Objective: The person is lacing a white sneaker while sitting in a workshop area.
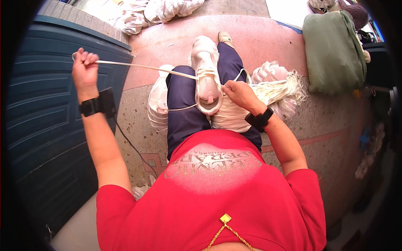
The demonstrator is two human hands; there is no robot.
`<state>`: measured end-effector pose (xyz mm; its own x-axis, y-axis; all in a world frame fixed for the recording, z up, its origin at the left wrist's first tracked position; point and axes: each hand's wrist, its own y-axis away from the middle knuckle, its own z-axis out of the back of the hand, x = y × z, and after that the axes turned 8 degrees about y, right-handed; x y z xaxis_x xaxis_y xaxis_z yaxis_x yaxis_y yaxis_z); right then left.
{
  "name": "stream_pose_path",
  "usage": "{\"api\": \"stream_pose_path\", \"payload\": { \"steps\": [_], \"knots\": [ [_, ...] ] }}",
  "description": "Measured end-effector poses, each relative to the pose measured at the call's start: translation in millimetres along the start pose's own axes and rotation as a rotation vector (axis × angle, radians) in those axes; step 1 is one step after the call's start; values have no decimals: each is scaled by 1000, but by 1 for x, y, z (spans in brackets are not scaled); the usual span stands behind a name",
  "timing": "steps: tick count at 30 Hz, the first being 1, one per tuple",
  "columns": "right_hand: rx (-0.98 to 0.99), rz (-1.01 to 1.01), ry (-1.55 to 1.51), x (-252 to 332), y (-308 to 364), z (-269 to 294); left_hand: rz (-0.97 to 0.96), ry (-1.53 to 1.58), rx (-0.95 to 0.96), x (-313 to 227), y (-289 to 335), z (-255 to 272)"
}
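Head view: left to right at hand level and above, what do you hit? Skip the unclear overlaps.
Left hand → pale stacked pieces beside the leg → white shoe → right hand → fringed end of the cream lace bundle → green sack.

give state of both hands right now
Left hand: closed, holding a pale lace stretched straight.
Right hand: pinched closed beside the shoe; what it holds is unclear.

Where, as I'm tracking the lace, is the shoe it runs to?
In the head view, the pale shoe is upper centre, just left of the right hand.
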<state>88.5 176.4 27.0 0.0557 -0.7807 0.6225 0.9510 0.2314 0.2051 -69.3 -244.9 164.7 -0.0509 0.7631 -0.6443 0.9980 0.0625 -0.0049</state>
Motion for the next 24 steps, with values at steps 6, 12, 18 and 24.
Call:
{"api": "stream_pose_path", "payload": {
  "steps": [6, 12, 18, 24],
  "knots": [
    [-160, -62, -91, 4, 3, -5, -110, -489, -270, 13, 14, -1],
    [-132, 175, 108, 27, -13, -20, 324, -1060, 70, 157, 66, -12],
    [-137, 120, 464, 8, -22, -24, 131, -1558, 506, 257, 114, -27],
    [-171, 132, 421, 6, -22, -19, -70, -1894, 647, 263, 123, -29]
  ]
}}
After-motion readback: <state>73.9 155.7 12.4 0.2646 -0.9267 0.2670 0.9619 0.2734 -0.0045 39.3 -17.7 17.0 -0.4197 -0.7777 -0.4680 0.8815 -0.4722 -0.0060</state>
